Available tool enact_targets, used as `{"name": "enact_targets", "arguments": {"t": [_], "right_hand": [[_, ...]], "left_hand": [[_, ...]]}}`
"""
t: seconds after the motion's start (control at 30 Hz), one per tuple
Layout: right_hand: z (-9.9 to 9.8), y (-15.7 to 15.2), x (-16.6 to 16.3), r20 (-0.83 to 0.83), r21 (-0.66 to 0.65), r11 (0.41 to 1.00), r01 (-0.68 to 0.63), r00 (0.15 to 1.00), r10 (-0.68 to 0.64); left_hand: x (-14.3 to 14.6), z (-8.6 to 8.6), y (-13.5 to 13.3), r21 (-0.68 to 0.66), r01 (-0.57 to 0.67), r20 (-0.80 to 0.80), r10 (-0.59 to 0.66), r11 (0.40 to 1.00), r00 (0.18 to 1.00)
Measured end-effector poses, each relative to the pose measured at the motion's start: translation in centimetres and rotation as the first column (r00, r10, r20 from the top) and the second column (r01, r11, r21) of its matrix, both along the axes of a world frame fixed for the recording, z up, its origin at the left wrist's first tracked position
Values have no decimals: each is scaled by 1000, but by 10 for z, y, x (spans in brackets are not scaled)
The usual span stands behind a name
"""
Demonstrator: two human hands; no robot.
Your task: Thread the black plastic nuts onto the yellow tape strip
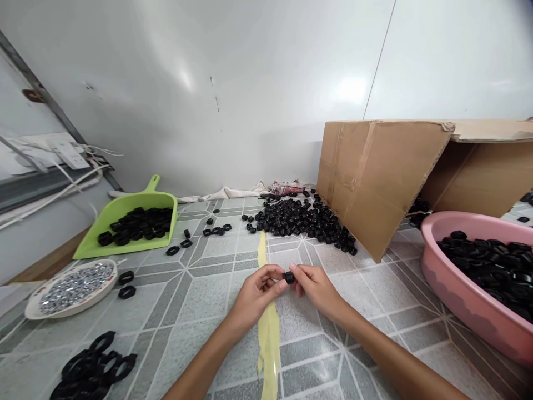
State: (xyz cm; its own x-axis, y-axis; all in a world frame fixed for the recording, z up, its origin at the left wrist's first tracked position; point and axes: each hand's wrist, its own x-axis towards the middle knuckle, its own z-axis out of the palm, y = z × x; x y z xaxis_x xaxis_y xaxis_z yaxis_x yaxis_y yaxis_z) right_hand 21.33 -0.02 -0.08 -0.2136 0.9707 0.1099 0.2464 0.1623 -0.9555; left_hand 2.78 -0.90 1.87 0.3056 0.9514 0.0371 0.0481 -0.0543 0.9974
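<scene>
Between my two hands is a small black plastic ring-like part (288,276), held above the patterned tabletop. My left hand (263,286) pinches it from the left with thumb and fingers. From the other side, my right hand (312,282) grips it between thumb and forefinger. The part's far side and fine details are too small to make out. Beyond the hands lies a heap of small black parts (295,218). Several black rings (97,364) are piled at the lower left.
A green dustpan (125,205) holds black rings; below it a white dish (31,304) carries small shiny metal pieces. On the right stand a cardboard box (366,172) and a pink basin (433,266) of black rings. Yellow tape (268,339) runs along the surface.
</scene>
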Motion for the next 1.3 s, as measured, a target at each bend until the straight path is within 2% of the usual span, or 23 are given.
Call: {"name": "enact_targets", "arguments": {"t": [0.27,0.5,0.6,0.7,0.8,1.0,1.13,1.2,1.3], "right_hand": [[-4,0,-1,-29,-33,999,14,999,-15],[2,-1,3,-13,9,995,-96,995,96],[0,3,6,-93,17,996,-88,992,89],[-2,7,8,-221,-10,980,-196,957,190],[-2,9,8,-267,-25,964,-265,931,249],[3,6,5,-204,-74,990,-123,973,106],[2,3,4,-111,-120,989,-89,991,75],[2,4,3,-152,-162,984,-71,987,46],[7,7,5,-323,-206,979,-16,945,-52]], "left_hand": [[0,-2,1,-5,-27,1,27,1000,1000],[0,-1,1,-99,-126,62,132,987,989],[1,-3,2,-105,-167,86,176,980,981],[1,-6,4,-96,-170,92,178,981,980],[2,-11,4,-81,-135,82,141,988,987],[3,-15,1,-3,-80,25,80,997,996],[6,-14,-5,68,-40,-70,45,997,997],[8,-13,-7,68,-52,-77,57,996,995],[9,-9,-6,25,-127,-27,128,992,991]]}}
